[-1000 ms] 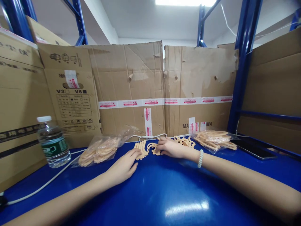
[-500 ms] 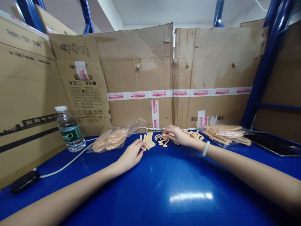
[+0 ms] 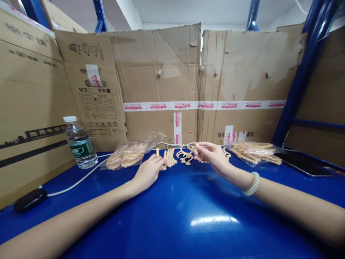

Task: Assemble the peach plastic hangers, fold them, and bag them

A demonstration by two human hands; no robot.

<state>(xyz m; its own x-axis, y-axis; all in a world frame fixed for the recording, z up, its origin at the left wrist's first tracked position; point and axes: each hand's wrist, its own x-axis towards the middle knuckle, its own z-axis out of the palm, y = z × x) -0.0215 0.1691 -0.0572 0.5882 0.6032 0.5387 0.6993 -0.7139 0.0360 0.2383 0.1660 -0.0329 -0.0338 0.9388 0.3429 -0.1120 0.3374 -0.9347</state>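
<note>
Right hand [image 3: 212,158] pinches a hooked tan piece [image 3: 185,154] above a blue tabletop [image 3: 172,216]

Flattened-looking cardboard panels [image 3: 159,82] stand along the back of the tabletop. Both forearms reach in from the near corners. The right hand is raised, turned partly side-on, with thumb and index finger pressed together on one end of the piece, its curve pointing left. The left hand [image 3: 149,171] lies low, palm down, fingers bent together over the near end of a tan strip at the left of a row of strips [image 3: 170,158]; whether it grips the strip I cannot tell.

Two clear plastic bags, one on the left [image 3: 147,145] and one on the right [image 3: 257,151], hold stacks of tan pieces. A white-capped bottle [image 3: 81,147] contains clear liquid. Small loose hooks [image 3: 186,162] lie beside the row, beneath the held piece.
</note>
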